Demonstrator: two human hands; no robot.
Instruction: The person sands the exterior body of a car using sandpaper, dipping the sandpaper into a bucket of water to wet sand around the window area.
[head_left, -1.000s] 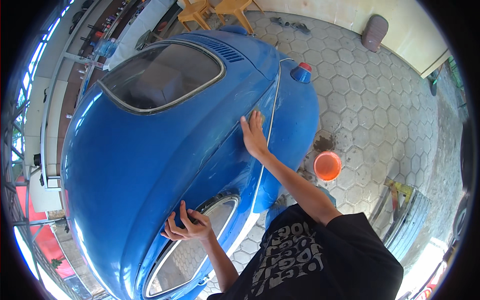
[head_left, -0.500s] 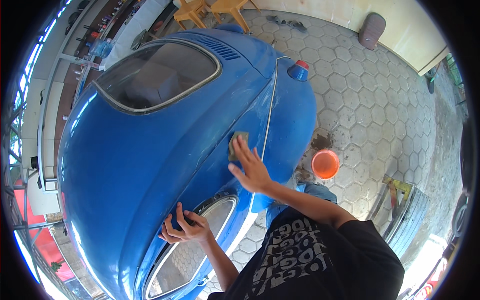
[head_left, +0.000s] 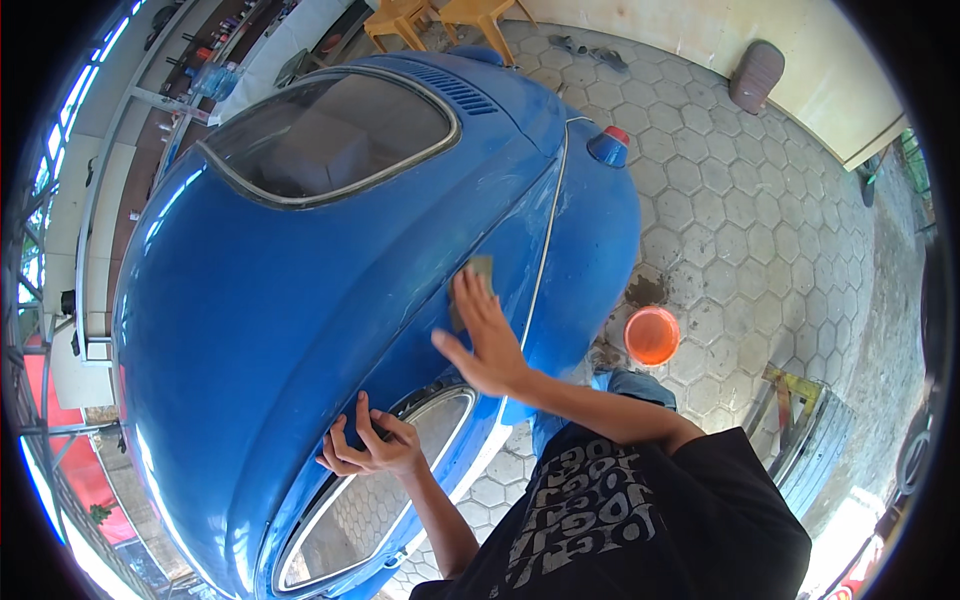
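A rounded blue car (head_left: 290,290) fills the left and middle of the view. My right hand (head_left: 490,345) lies with outstretched fingers on an olive-grey piece of sandpaper (head_left: 484,268), pressing it to the side panel behind the side window (head_left: 340,530). Pale smears mark the paint around it. My left hand (head_left: 375,443) rests at the roof edge above that window, its fingers curled. A dark shape shows under its fingers; what it is, I cannot make out.
An orange bucket (head_left: 652,336) stands on the hexagonal paving (head_left: 740,250) beside the rear fender, near a wet patch. Yellow chairs (head_left: 480,22) and sandals (head_left: 590,52) are behind the car. A wooden frame (head_left: 805,430) is at right, shelves (head_left: 215,60) at far left.
My right hand has slid slightly toward the roof and forward along the panel with the sandpaper. My left hand stays at the roof edge. The view has shifted a little.
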